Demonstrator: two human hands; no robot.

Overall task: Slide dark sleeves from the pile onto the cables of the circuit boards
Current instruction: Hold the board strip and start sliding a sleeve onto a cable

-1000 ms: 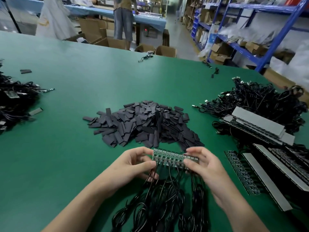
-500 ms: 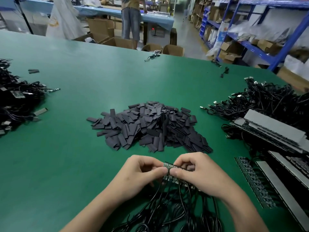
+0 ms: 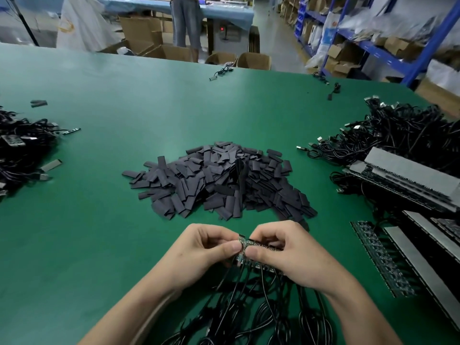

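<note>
Green table (image 3: 174, 108): sleeve pile (image 3: 219, 180) at centre, large. Left hand (image 3: 199, 255), right hand (image 3: 286, 255) both pinching board (image 3: 263, 244) just before pile; cables (image 3: 249, 307) below, no sleeve seen. More boards (image 3: 410, 185) stacked right. Judged early; most left.

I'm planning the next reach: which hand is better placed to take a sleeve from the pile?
Probably the right hand: the pile of dark sleeves trails closest to its knuckles, while the left hand also pinches the circuit board and could hold it.
</note>
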